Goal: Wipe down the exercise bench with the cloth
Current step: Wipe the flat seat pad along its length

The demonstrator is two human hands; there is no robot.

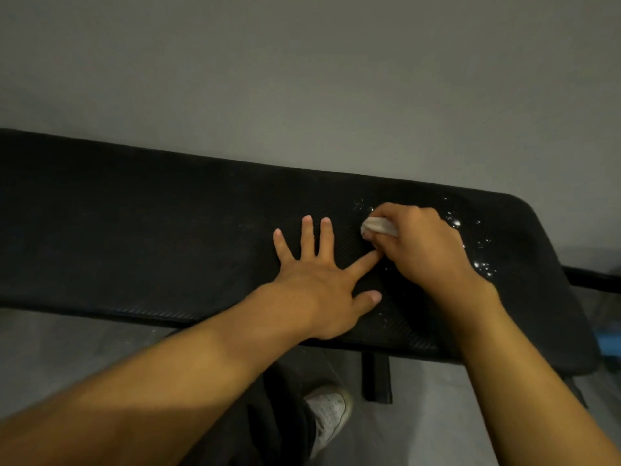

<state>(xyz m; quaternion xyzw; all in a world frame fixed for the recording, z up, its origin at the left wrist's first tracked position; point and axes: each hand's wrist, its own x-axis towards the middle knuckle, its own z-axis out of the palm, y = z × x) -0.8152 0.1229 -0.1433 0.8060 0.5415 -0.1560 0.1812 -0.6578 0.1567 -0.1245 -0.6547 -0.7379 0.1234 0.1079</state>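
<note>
Head cam: black bench [168, 237] runs across the frame w/ a grey wall behind. Left hand [312, 290] is flat on the pad, fingers spread. Right hand [420, 243] clenches the white cloth [378, 226], pressed down amid droplets [484, 264] near the right end. White shoe [327, 415] and bench leg [376, 378] sit below.

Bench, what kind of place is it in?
Probably a gym or workout room: a long black padded exercise bench on a dark metal leg, standing on a plain grey floor.
</note>
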